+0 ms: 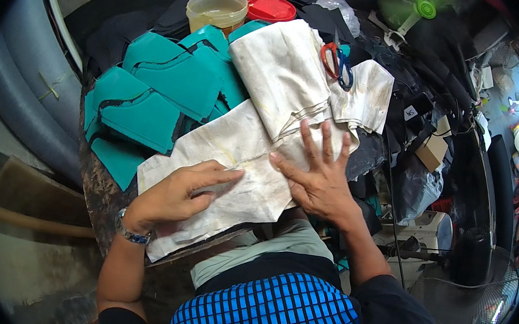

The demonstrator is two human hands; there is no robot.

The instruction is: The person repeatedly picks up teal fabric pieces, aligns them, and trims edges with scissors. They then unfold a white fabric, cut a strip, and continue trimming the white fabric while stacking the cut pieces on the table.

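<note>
A stained off-white cloth (236,140) lies spread over the table's near edge, with a second folded piece of the same cloth (285,70) on top of it further back. My left hand (177,194) rests flat on the near part of the cloth, index finger pointing right along a seam. Spread on the cloth a little further right is my right hand (318,174), fingers apart and palm down. Neither hand grips anything. Scissors (338,64) with red and blue handles lie on the folded cloth beyond my right hand.
Stacks of teal cut pieces (159,91) fill the table's left side. A clear plastic tub (217,9), a red lid (271,8) and jars stand at the back. Dark fabric, a cardboard box (433,148) and a floor fan (470,298) crowd the right.
</note>
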